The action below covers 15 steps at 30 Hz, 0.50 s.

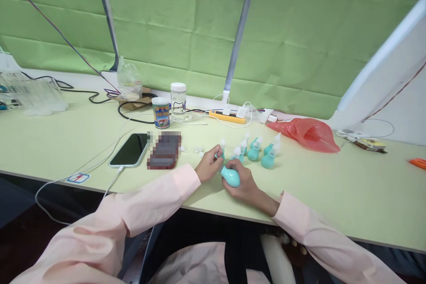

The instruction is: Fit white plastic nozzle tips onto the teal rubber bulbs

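Note:
A teal rubber squeeze bulb [232, 177] lies on its side in my right hand [244, 182], its narrow neck pointing left. My left hand [209, 164] is closed in a pinch right at that neck; whatever sits between its fingertips is too small to make out. Just beyond both hands, several teal bulbs with whitish translucent tips stand on the table, among them a front one [268, 161] and another [253, 151] to its left. A few small clear pieces [198, 150] lie left of my left hand.
On the pale table [333, 186] a phone [129, 151] with a cable and a dark red phone [164, 151] lie to the left. Behind are a printed cup [161, 113], a lidded jar [179, 100], a yellow power strip [227, 116] and a red plastic bag [308, 135].

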Tool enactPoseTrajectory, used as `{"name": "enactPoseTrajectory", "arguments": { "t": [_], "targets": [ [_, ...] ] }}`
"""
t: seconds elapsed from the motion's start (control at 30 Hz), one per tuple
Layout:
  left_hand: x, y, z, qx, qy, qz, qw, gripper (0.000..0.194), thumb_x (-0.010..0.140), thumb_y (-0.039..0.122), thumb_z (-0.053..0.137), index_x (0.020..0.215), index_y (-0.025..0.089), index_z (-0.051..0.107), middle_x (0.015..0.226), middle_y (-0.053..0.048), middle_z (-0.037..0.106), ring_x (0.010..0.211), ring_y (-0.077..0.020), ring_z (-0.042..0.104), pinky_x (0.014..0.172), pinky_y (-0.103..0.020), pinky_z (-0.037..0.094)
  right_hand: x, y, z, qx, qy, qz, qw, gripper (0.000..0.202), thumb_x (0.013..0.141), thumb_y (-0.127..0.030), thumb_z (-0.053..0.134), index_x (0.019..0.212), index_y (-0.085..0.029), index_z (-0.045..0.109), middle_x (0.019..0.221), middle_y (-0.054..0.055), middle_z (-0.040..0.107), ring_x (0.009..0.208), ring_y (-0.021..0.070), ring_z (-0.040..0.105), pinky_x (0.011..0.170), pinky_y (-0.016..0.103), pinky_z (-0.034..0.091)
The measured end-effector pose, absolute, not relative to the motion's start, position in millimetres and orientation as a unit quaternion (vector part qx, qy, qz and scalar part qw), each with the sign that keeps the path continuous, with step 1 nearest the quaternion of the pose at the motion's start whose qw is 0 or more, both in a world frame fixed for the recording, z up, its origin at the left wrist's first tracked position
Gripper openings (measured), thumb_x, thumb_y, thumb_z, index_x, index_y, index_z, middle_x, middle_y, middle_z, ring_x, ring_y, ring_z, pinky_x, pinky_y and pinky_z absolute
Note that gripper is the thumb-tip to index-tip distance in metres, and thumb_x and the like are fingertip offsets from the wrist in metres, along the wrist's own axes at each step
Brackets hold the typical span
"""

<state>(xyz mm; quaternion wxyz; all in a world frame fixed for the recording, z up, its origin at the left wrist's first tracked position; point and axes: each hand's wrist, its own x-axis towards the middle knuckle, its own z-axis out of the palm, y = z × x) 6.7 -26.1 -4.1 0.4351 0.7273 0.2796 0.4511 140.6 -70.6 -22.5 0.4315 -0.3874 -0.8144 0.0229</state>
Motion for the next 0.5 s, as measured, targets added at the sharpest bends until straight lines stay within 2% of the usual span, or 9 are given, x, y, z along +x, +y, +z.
{"name": "enactPoseTrajectory", "arguments": {
  "t": [0.2, 0.5],
  "targets": [
    [3, -32, -1, 0.741, 0.264, 0.478, 0.391, 0.011, 0.067, 0.012, 0.032, 0.063, 0.018, 0.024, 0.055, 0.007, 0.023, 0.047, -0.0046, 0.022, 0.044, -0.017, 0.022, 129, -79, -7, -0.385, -0.758, 0.249, 0.465, 0.030, 0.059, -0.014, 0.048, 0.083, -0.022, 0.032, 0.067, -0.003, 0.040, 0.052, 0.0085, 0.041, 0.046, 0.020, 0.032],
    [-3, -37, -3, 0.790, 0.259, 0.474, 0.292, 0.013, 0.066, 0.012, 0.035, 0.062, 0.019, 0.025, 0.049, 0.007, 0.022, 0.043, -0.0056, 0.020, 0.043, -0.019, 0.020, 133, -72, -4, -0.359, -0.691, 0.466, 0.420, 0.034, 0.055, -0.017, 0.055, 0.080, -0.022, 0.034, 0.055, -0.008, 0.037, 0.043, 0.0050, 0.033, 0.038, 0.017, 0.026]
  ]
}}
